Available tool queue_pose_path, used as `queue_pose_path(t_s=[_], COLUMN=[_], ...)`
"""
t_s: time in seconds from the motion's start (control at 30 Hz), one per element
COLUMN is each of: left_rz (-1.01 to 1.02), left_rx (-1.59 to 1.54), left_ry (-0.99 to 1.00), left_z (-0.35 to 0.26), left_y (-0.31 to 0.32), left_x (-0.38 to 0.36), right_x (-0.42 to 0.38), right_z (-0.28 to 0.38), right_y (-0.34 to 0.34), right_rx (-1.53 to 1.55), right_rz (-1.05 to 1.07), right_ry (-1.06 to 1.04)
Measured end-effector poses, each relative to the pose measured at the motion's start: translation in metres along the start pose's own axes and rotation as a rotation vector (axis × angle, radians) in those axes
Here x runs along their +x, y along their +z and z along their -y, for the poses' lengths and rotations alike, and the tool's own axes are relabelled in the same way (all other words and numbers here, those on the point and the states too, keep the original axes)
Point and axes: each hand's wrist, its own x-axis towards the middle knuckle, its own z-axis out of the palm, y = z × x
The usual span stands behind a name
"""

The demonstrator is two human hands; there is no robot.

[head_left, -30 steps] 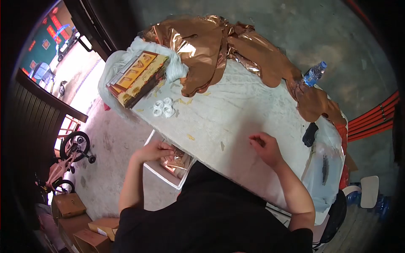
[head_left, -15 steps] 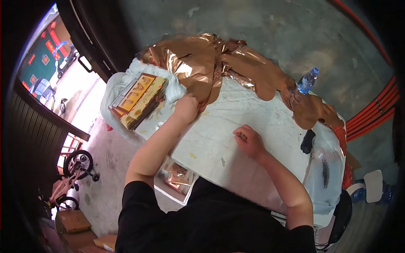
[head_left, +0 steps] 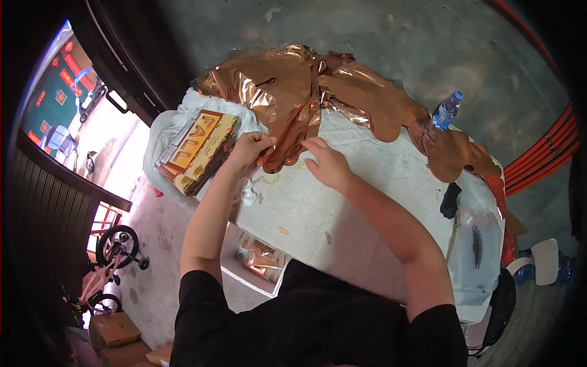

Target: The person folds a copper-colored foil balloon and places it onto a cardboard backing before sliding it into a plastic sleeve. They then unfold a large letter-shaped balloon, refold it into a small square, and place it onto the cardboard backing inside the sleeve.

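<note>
A pile of copper-coloured foil balloons point(head_left: 287, 92) lies at the far side of the white table point(head_left: 361, 208). My left hand point(head_left: 249, 148) pinches the near edge of one foil piece that hangs toward me. My right hand point(head_left: 326, 162) rests just right of that edge, fingers spread on the foil tip and the table. A stack of flat packs printed "FALL" point(head_left: 199, 147) sits left of my left hand on a white plastic bag. Small white tape rolls point(head_left: 248, 194) lie under my left forearm.
A water bottle point(head_left: 446, 111) stands at the far right, among more foil point(head_left: 452, 153). A black object point(head_left: 450, 200) and a clear plastic bag point(head_left: 480, 244) lie on the right end. A white tray point(head_left: 257, 263) with foil scraps sits below the table. A child's bicycle point(head_left: 110, 263) stands at left.
My left hand rose from the tray below the table to the foil pile and took hold of a foil edge. My right hand slid forward from mid-table to the same foil edge.
</note>
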Motion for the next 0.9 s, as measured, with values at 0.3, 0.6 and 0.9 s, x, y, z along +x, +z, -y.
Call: queue_pose_path(t_s=[0.3, 0.6, 0.9], left_rz=[-0.111, -0.05, -0.097], left_rx=[1.185, 1.371, 1.736], left_ry=[0.97, 0.841, 0.073], left_z=[-0.081, -0.027, -0.029], left_y=[0.044, 0.02, 0.009], left_x=[-0.037, 0.017, 0.06], right_x=[0.101, 0.123, 0.056], right_z=[0.017, -0.007, 0.003], right_y=[0.002, -0.024, -0.136], right_rx=[1.038, 0.874, 0.855], right_rz=[0.211, -0.2, -0.03], right_ry=[0.817, 0.549, 0.576])
